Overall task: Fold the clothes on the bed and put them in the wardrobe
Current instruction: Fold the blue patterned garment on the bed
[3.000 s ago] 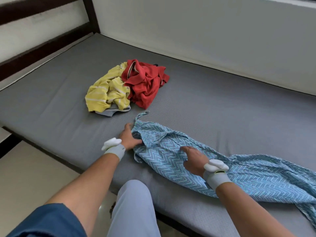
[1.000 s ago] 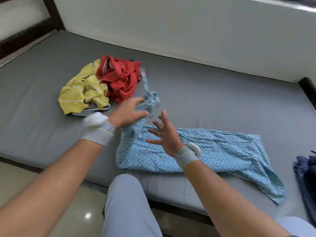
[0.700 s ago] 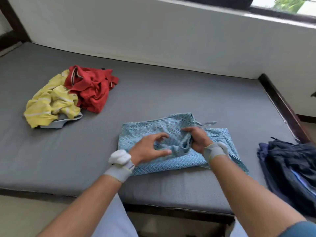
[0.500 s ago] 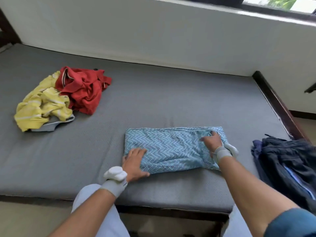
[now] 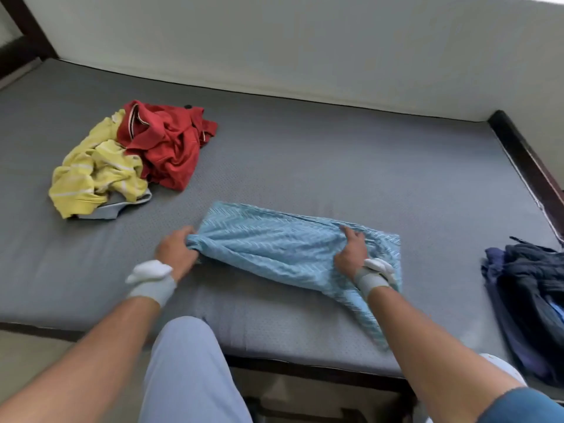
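A home bedroom: grey mattress (image 5: 335, 166) on dark bed frame (image 5: 525, 160), strewn clothes.

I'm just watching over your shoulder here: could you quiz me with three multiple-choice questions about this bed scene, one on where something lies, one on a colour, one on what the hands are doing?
1. Where is the dark pile?
A. at the bed's right edge
B. against the back wall
C. on top of the yellow garment

2. What colour is the garment touching the yellow garment?
A. green
B. red
C. white

3. What are the hands doing with the blue garment?
A. hovering clear of it
B. only one touches it
C. both grip it

Answers: 1 A, it lies at the mattress's right side. 2 B, the red garment lies against the yellow one. 3 C, the left hand and right hand each clutch an end.
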Action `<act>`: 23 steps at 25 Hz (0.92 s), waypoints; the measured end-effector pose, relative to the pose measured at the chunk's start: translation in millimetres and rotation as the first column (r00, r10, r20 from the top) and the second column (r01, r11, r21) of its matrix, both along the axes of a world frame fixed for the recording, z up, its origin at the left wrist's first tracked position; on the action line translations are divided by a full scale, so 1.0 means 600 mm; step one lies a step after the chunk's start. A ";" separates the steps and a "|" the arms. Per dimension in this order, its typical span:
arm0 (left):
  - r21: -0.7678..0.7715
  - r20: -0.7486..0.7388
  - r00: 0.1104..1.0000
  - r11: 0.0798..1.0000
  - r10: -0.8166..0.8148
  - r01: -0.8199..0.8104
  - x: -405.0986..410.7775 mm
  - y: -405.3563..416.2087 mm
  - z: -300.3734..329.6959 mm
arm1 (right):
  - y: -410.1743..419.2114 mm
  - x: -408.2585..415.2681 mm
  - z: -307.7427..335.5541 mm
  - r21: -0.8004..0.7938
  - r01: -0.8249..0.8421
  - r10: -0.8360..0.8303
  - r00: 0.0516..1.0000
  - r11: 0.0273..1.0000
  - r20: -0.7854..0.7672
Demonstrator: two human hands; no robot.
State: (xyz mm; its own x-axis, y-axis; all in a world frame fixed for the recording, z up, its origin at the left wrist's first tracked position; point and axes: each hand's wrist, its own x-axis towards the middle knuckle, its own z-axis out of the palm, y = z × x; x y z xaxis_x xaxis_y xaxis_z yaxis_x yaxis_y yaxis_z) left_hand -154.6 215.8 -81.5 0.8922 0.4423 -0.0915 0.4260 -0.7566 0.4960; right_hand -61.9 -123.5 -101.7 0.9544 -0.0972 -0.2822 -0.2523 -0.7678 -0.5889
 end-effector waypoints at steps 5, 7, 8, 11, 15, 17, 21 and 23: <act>-0.214 0.046 0.999 0.977 0.028 -0.018 -0.017 0.114 0.014 | 0.119 -0.002 0.010 0.398 0.363 -0.347 0.931 0.843 -0.114; -0.324 0.119 0.985 0.943 0.124 -0.080 -0.025 0.121 0.006 | 0.116 0.000 0.007 0.360 0.477 -0.426 0.879 0.802 -0.216; -0.348 0.153 0.973 0.931 0.171 -0.109 -0.027 0.116 0.001 | 0.106 -0.001 0.008 0.346 0.494 -0.434 0.868 0.797 -0.241; -0.216 0.277 0.925 0.954 0.262 -0.206 -0.019 0.091 0.012 | 0.086 0.016 0.031 0.459 0.480 -0.478 0.869 0.747 -0.131; -0.166 0.184 0.976 0.983 0.113 -0.083 -0.029 0.079 0.002 | 0.052 0.062 0.070 0.452 0.395 -0.491 0.863 0.800 0.115; -0.193 -0.017 0.998 0.980 -0.061 0.057 -0.053 0.078 -0.027 | 0.031 0.051 0.068 0.325 0.387 -0.436 0.896 0.863 0.089; -0.211 -0.072 0.993 0.974 -0.092 0.075 -0.078 0.071 -0.050 | 0.017 -0.012 0.022 0.151 0.435 -0.414 0.897 0.888 -0.153; -0.157 -0.127 0.980 0.979 -0.153 0.132 -0.085 0.073 -0.058 | 0.014 -0.027 0.009 0.126 0.426 -0.393 0.893 0.896 -0.220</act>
State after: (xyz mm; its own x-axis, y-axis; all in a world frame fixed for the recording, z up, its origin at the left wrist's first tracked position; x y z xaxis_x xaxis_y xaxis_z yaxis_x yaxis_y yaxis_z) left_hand -205.4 259.7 -116.4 0.9193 0.2837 -0.2726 0.3909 -0.7375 0.5507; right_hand -78.3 -114.8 -96.2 0.7692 -0.4042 -0.4949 -0.6388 -0.4671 -0.6114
